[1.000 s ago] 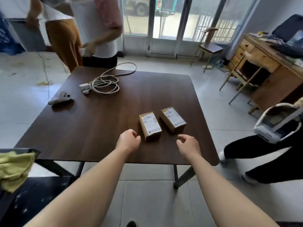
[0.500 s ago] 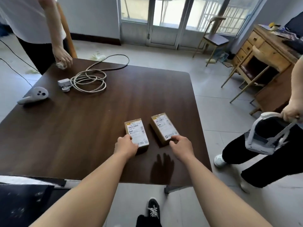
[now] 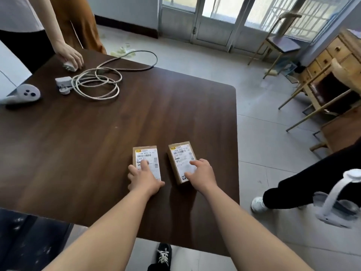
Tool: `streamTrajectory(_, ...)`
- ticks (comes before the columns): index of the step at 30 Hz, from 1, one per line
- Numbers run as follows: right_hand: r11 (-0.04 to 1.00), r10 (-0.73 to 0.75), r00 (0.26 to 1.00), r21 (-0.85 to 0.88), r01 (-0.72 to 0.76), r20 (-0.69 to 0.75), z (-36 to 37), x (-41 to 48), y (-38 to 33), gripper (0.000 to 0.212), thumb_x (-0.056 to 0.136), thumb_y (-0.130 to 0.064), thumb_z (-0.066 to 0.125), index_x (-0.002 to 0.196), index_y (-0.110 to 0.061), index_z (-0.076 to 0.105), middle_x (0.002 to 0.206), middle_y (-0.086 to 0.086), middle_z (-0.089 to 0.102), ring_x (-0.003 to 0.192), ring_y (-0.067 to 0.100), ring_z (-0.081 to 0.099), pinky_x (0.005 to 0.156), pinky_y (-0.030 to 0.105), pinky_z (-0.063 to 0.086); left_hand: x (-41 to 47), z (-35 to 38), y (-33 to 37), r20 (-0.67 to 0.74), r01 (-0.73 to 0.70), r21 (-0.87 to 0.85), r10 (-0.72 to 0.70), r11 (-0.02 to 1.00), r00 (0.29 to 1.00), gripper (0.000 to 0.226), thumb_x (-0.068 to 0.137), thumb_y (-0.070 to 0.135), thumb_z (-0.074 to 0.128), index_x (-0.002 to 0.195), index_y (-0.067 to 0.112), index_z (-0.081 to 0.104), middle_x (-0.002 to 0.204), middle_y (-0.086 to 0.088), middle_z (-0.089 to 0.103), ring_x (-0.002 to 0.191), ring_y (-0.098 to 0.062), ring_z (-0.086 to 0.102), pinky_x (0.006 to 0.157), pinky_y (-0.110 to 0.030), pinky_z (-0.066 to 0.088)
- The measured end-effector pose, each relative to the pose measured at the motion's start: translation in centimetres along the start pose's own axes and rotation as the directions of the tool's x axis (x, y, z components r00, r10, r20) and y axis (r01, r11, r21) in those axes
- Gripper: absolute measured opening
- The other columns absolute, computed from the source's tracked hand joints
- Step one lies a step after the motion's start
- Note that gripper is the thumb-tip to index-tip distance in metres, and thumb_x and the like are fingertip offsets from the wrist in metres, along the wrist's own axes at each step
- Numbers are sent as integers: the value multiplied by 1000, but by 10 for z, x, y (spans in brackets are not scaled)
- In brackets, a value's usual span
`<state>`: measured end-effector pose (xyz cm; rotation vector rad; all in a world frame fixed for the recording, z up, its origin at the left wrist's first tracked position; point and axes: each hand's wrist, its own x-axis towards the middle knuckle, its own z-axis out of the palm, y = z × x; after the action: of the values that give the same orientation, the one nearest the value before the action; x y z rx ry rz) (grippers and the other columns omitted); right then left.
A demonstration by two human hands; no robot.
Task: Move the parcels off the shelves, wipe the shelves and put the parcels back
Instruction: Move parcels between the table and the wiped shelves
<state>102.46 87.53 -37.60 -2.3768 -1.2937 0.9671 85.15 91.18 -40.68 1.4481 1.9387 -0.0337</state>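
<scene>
A dark wooden table (image 3: 78, 153) carries at its far left a coiled white cable (image 3: 97, 83), a white plug block (image 3: 62, 82) and a white controller (image 3: 25, 94) — beyond them a bystander's hand (image 3: 71, 56) rests on a small white object (image 3: 69, 66). To the far right stand a wooden desk (image 3: 332, 55) and a chair (image 3: 281, 41) — glass doors (image 3: 211, 16) behind.

Two small brown cardboard parcels, each lying flat with a white printed shipping label and barcode facing up, side by side and a little apart near the front right part of a dark wooden table (image 3: 97, 143). (a) left parcel (image 3: 146, 153): long axis pointing straight away, near end gripped by the left hand (image 3: 144, 178). (b) right parcel (image 3: 180, 155): turned slightly, far end angled leftward, near end held under the curled fingers of the right hand (image 3: 203, 175)
</scene>
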Motion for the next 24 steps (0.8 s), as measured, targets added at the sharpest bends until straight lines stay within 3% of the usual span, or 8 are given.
streamTrajectory(4, 998, -19, 999, -65, 21, 37, 7, 10, -2, 63, 79, -37, 71, 136, -22, 49, 147, 3, 31, 134, 23, 34, 110, 39, 35, 3, 8, 2, -42, 42, -7, -42, 999, 998, 84, 64, 48, 81, 122, 32, 22, 127, -8, 19, 120, -30, 33, 94, -48, 42)
streamTrajectory(10, 985, -34, 999, -168, 38, 28, 20, 20, -7, 62, 69, -44, 78, 117, -22, 45, 123, 2, 40, 118, 22, 41, 100, 38, 42, 8, 8, 0, -48, 83, -19, -84, 996, 995, 74, 66, 45, 76, 114, 30, 21, 122, -9, 24, 113, -31, 38, 92, -45, 43)
streamTrajectory(18, 959, -27, 997, -280, 46, 70, 28, 25, -9, 79, 69, -41, 73, 131, -17, 31, 126, 10, 36, 117, 28, 39, 101, 41, 41, 6, -2, -18, -53, 68, 13, -67, 998, 996, 84, 60, 44, 80, 117, 32, 18, 122, -7, 27, 114, -30, 40, 93, -45, 44)
streamTrajectory(24, 965, -13, 996, -261, 37, 92, 30, 22, -16, 78, 64, -43, 75, 125, -20, 32, 124, 9, 37, 117, 30, 40, 100, 43, 41, -3, -12, -35, -66, 102, -21, -104, 995, 992, 93, 57, 47, 78, 122, 32, 14, 122, -7, 30, 115, -29, 40, 94, -44, 43)
